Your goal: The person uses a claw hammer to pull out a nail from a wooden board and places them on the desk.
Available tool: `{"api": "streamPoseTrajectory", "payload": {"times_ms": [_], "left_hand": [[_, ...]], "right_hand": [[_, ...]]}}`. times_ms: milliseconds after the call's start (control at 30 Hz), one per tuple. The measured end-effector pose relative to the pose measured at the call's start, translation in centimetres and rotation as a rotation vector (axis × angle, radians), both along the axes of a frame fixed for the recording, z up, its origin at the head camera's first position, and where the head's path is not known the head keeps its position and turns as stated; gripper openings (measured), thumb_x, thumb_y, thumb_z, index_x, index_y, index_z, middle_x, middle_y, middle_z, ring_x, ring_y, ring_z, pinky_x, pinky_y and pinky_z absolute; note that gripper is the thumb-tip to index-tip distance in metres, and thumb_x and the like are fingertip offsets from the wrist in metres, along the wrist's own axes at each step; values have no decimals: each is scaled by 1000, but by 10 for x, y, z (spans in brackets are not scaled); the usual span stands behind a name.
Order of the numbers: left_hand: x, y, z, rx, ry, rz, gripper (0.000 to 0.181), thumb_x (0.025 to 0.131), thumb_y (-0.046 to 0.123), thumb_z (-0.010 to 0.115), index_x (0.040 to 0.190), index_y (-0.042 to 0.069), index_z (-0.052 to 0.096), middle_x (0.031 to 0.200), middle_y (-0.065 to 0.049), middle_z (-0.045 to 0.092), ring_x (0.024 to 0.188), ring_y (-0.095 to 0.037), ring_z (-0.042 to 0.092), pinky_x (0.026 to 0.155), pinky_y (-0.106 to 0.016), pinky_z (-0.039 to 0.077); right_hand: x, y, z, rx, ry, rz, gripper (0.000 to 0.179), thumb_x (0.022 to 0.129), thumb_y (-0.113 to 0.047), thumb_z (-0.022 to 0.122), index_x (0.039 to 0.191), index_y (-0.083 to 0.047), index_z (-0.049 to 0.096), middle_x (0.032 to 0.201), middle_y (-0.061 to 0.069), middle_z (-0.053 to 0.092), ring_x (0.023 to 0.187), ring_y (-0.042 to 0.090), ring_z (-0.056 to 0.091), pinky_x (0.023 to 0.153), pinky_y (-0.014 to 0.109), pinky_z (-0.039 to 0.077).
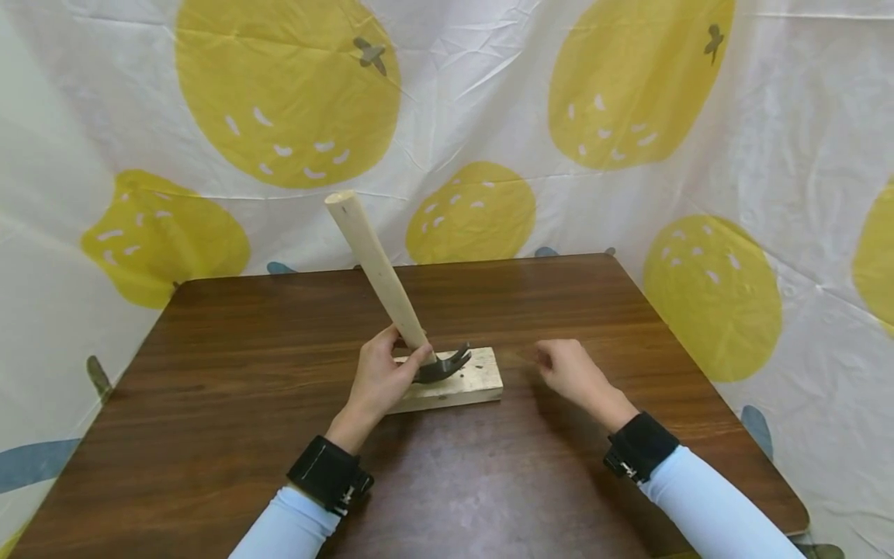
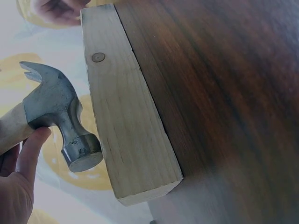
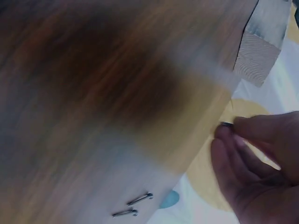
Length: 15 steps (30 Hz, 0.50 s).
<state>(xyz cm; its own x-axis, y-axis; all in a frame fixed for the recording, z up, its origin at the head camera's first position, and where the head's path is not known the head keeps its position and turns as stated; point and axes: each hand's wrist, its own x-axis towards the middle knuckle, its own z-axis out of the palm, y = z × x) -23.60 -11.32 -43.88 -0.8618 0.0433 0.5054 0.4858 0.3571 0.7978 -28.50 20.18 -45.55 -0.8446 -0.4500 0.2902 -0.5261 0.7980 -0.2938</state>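
My left hand (image 1: 380, 373) grips a claw hammer (image 1: 380, 272) low on its pale wooden handle, close to the dark metal head. The handle leans up and away to the left. In the head view the hammer head overlaps the top of a pale wooden block (image 1: 485, 376); contact cannot be told. The left wrist view shows the hammer's round striking face (image 2: 86, 161) beside the block (image 2: 121, 102), which bears a round brown mark. To the block's right, my right hand (image 3: 261, 154) pinches a nail (image 3: 226, 124), mostly hidden by thumb and fingertips, above the table.
Two loose nails (image 3: 140, 199) lie on the brown wooden table (image 1: 244, 373), seen in the right wrist view. A white curtain (image 1: 475, 93) with yellow fruit shapes hangs behind and beside the table. Both wrists wear black straps (image 1: 642, 446).
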Motion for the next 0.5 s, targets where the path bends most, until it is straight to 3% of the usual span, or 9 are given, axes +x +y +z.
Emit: {"api": "streamPoseTrajectory", "payload": {"times_ms": [133,267,500], "left_hand": [[0,0,-1,4,6,0,16,89,12,75,103,9,66,94,4,64,88,-15,63,58,-26,53],[0,1,-1,2,9,3,16,89,12,75,102,12,66,94,4,63,88,-15,63,59,-26,53],[1,1,0,0,7,10,18,88,13,76,103,8,66,94,4,63,88,-16,63,59,-26,53]], "right_hand": [[1,8,-5,79,-51,-4,13,85,5,66,80,-6,63,66,-3,53,58,10,48,53,23,38],[1,17,-10,103,-92,-53,11,87,7,62,85,-4,64,63,-2,41,55,12,38,49,24,30],[1,29,-13,139,-98,-135,17,85,7,59,96,-2,69,69,1,54,58,15,46,50,25,36]]}}
